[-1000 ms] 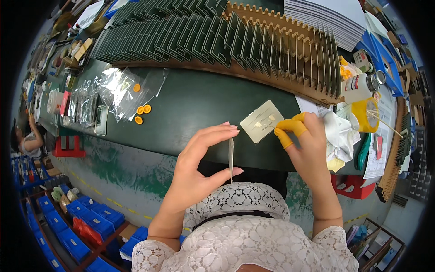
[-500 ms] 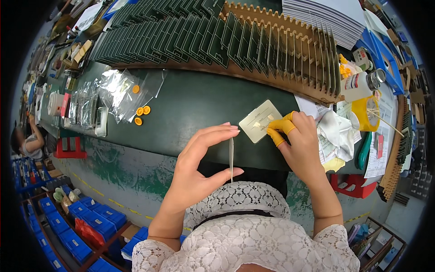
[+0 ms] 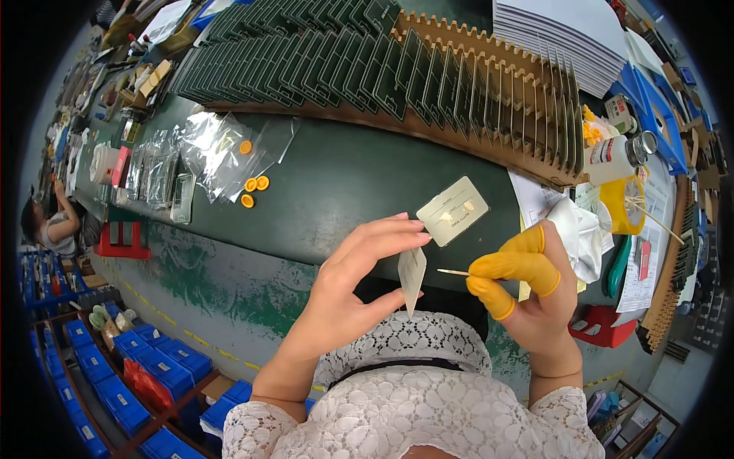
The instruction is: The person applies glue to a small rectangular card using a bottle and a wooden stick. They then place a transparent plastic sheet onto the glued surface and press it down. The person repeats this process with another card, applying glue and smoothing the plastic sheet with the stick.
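Observation:
My left hand (image 3: 348, 287) grips a thin, pale rectangular card (image 3: 412, 281) by two opposite edges, thumb below and fingers above. The card stands tilted, with faint print on its face. My right hand (image 3: 527, 287) wears yellow finger cots and pinches a thin, pale, sliver-like piece (image 3: 454, 272). That piece points left at the card without touching it; its exact kind is unclear. A cream card (image 3: 453, 210) with small pale patches lies on the dark green table (image 3: 344, 161), just beyond my hands.
Dark green boards (image 3: 336, 69) stand in a slotted brown rack (image 3: 489, 145) along the back. Clear bags (image 3: 222, 149) and several orange caps (image 3: 251, 184) lie left. On the right are a white cloth (image 3: 575, 237), a bottle (image 3: 612, 159), a yellow tape roll (image 3: 621, 206) and a green cutter (image 3: 620, 265).
My right hand has left the cream card on the table and moved nearer me, now holding the sliver-like piece. The card in my left hand has turned to show more of its face.

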`<state>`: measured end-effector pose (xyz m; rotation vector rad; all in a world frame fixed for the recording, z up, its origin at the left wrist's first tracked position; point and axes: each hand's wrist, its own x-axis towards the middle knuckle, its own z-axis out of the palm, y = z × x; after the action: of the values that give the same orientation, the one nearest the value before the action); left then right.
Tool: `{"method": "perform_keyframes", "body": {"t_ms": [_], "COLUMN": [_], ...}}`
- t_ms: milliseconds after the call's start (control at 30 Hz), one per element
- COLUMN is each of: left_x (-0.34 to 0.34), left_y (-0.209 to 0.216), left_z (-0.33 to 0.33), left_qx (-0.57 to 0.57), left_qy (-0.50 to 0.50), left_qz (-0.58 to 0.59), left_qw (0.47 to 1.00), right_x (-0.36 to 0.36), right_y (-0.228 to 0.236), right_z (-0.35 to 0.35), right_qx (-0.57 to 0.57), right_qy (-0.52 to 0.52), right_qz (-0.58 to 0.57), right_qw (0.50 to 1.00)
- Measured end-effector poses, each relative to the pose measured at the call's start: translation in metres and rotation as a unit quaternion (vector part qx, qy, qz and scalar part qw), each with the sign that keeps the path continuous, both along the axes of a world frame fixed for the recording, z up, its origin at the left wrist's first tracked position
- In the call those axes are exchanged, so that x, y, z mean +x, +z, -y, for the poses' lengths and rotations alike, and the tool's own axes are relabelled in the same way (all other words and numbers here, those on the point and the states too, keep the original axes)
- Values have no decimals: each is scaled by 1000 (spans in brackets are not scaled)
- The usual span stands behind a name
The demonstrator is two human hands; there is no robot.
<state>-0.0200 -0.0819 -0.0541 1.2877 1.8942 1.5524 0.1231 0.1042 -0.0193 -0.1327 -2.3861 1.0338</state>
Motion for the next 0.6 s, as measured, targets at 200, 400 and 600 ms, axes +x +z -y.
{"method": "perform_keyframes", "body": {"t_ms": [200,400,600], "left_x": [1,1,1], "left_y": [1,0,0], "left_z": [1,1,1], "left_qx": [-5,-6,-7], "left_qy": [-1,0,0], "left_qz": [-5,-11,-10], "left_qw": [1000,1000,1000], "right_x": [-4,-5,-6], "right_y": [0,0,-2], "right_z": [1,2,2], "right_qx": [56,66,63], "right_qy": [13,13,15], "right_qz": [-19,-27,-29], "right_qw": [998,997,997]}}
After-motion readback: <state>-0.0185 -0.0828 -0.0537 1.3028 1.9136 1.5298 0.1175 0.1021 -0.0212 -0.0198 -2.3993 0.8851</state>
